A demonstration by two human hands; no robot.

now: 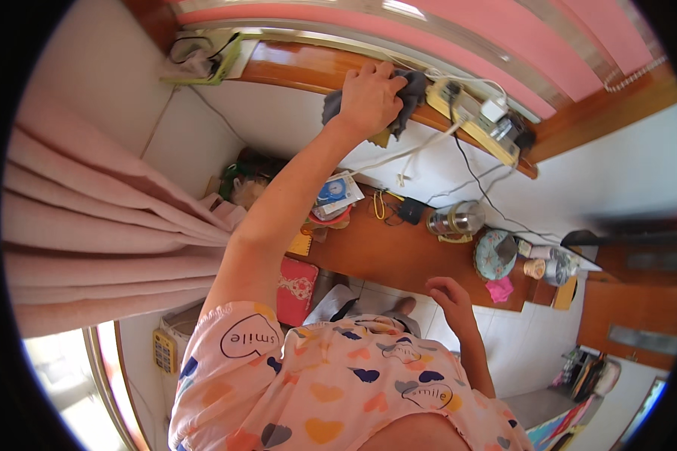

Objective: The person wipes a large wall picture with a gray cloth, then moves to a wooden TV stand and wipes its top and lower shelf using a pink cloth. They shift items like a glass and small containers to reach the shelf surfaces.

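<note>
My left hand (pixel 370 98) is pressed down over a crumpled dark grey cloth (pixel 413 93) on the wooden windowsill (pixel 293 63). The cloth spreads out on both sides of the hand and hangs over the sill's front edge, where a yellow-green corner (pixel 381 138) shows below it. Just right of the cloth, a cream power strip (pixel 488 132) with plugs and a white adapter (pixel 493 109) lies on the sill. My right hand (pixel 450 297) hangs loosely curled near the front edge of the wooden desk (pixel 389 248), holding nothing.
A green holder (pixel 225 65) with cables sits at the sill's left end. Cords (pixel 465 155) drop from the strip towards the desk. On the desk are a glass-and-metal kettle (pixel 457 219), a black box (pixel 412 210), a light-blue round item (pixel 495 253) and a pink cloth (pixel 499 289). A pink curtain (pixel 118 225) hangs left.
</note>
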